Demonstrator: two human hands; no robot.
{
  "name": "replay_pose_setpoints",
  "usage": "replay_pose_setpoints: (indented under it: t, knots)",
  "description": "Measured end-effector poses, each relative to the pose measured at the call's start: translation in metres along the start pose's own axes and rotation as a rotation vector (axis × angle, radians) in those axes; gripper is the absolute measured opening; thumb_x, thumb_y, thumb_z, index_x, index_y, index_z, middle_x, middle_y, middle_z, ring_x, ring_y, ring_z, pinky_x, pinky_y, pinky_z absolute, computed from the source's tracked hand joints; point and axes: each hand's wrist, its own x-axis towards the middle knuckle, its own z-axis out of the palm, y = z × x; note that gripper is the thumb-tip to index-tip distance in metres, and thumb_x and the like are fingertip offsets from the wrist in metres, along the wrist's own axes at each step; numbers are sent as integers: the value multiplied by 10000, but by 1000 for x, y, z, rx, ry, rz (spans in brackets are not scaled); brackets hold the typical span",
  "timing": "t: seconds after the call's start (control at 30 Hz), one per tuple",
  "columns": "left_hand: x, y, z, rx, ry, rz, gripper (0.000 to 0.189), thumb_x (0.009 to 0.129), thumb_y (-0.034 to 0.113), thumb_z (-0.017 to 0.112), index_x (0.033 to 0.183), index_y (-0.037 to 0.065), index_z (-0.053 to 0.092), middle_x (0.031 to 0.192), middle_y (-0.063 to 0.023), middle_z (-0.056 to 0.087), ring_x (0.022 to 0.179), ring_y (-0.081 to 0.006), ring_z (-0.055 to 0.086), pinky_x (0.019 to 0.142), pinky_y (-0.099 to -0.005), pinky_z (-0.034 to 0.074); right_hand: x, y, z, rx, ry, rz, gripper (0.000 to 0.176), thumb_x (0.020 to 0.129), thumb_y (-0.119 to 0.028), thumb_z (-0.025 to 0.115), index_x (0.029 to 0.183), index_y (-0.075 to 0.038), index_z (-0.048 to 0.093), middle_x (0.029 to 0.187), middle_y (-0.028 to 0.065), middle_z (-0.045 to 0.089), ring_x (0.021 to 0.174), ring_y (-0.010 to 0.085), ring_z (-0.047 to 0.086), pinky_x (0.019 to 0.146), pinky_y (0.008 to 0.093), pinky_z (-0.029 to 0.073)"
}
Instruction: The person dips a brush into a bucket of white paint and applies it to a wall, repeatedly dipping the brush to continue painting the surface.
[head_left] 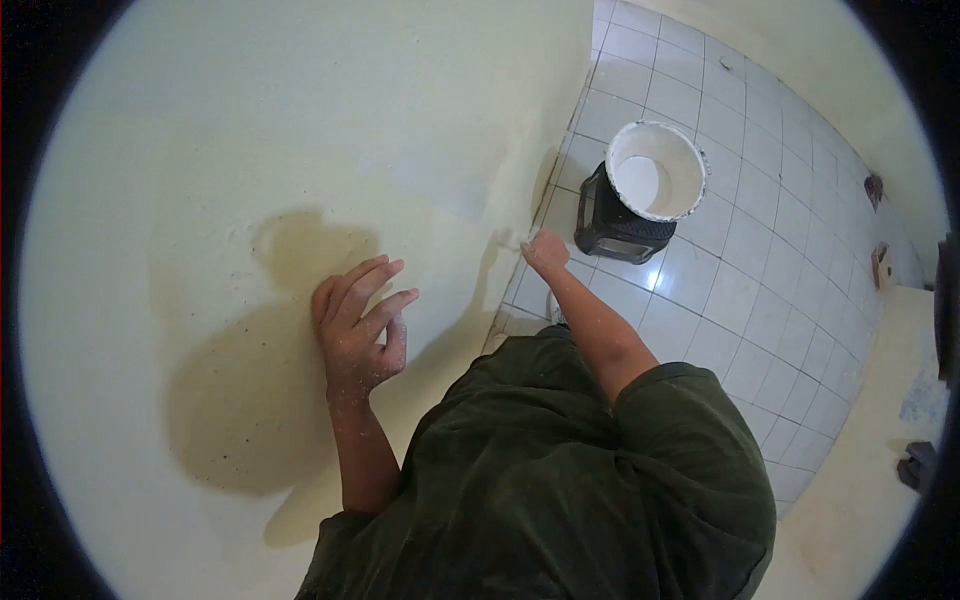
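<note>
On the tiled floor [740, 290], a small pale scrap [726, 63] lies near the top edge and a dark reddish item [873, 191] and a tan item [881, 266] near the right edge, all too small to identify.

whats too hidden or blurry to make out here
Head view: pale thing at the right hand, blurred and small
Head view: legs, hidden by the green shirt
Head view: dark thing far right, cut off by the edge
Head view: reddish thing upper right, too small
</note>
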Motion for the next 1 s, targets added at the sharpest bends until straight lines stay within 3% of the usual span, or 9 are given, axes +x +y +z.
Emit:
replay_pose_setpoints:
  t: [0.2, 0.27, 0.37, 0.47, 0.57, 0.7, 0.8, 0.9, 1.0]
  knots:
    - [-2, 1, -1, -78, 16, -66, 364, 667, -69, 621, 922, 146, 768, 1238, -33, 715, 1194, -264, 657, 1000, -428, 444, -51, -82, -133, 345, -36, -171, 542, 766, -600, 804, 762, -61, 744, 729, 147, 720, 724, 296, 721, 696, 430, 567]
    - [-1, 2, 0, -69, 21, -78, 364, 670, -72, 618, 922, 144, 770, 1240, -36, 714, 1197, -269, 655, 1002, -432, 447, -72, -106, -180, 590, -8, -295, 549, 746, -578, 857, 706, -50, 717, 621, 78, 663, 593, 178, 627, 593, 364, 515]
    - [1, 2, 3, -77, 54, -77, 366, 676, -77, 615, 922, 149, 767, 1240, -33, 714, 1204, -264, 652, 1001, -430, 447, -105, -138, -250, 872, -76, -428, 498, 768, -490, 889, 684, -43, 688, 612, 33, 634, 585, 93, 546, 540, 310, 448]
    - [3, 2, 3, -66, 59, -70, 374, 684, -82, 614, 933, 154, 762, 1240, -29, 712, 1209, -260, 651, 1009, -425, 443, -127, -163, -276, 1097, -173, -557, 435, 839, -293, 892, 634, -81, 572, 602, -63, 511, 565, 50, 419, 505, 257, 322]
    - [3, 1, 3, -51, 45, -78, 374, 692, -80, 617, 947, 156, 756, 1239, -26, 710, 1210, -256, 652, 1017, -422, 437, -108, -163, -239, 818, -58, -631, 477, 795, -412, 892, 655, -25, 652, 600, -2, 588, 575, 76, 497, 527, 281, 402]
    - [5, 3, 3, -48, 38, -99, 374, 701, -75, 622, 960, 157, 758, 1241, -28, 709, 1213, -252, 651, 1020, -420, 434, -51, -112, -141, 788, -153, -477, 518, 792, -464, 872, 666, -9, 659, 641, 49, 636, 613, 118, 553, 577, 310, 455]
    - [6, 5, 1, -36, 14, -120, 366, 704, -72, 625, 954, 156, 763, 1238, -32, 712, 1213, -251, 652, 1019, -418, 433, -14, -51, -70, 533, -126, -308, 551, 783, -558, 831, 739, -22, 711, 724, 127, 700, 731, 230, 690, 678, 386, 537]
    - [6, 5, 1, -25, 4, -128, 351, 703, -68, 628, 939, 152, 768, 1227, -34, 720, 1206, -252, 656, 1018, -413, 432, 0, -16, -46, 117, -177, -155, 572, 770, -623, 791, 832, -56, 757, 846, 187, 745, 896, 342, 741, 789, 461, 569]
    - [10, 6, 2, -7, 18, -123, 340, 700, -64, 630, 923, 150, 770, 1210, -31, 728, 1194, -247, 663, 1013, -409, 430, 17, 8, -15, 9, -40, -123, 542, 769, -616, 786, 903, -91, 779, 912, 184, 761, 936, 355, 743, 798, 468, 577]
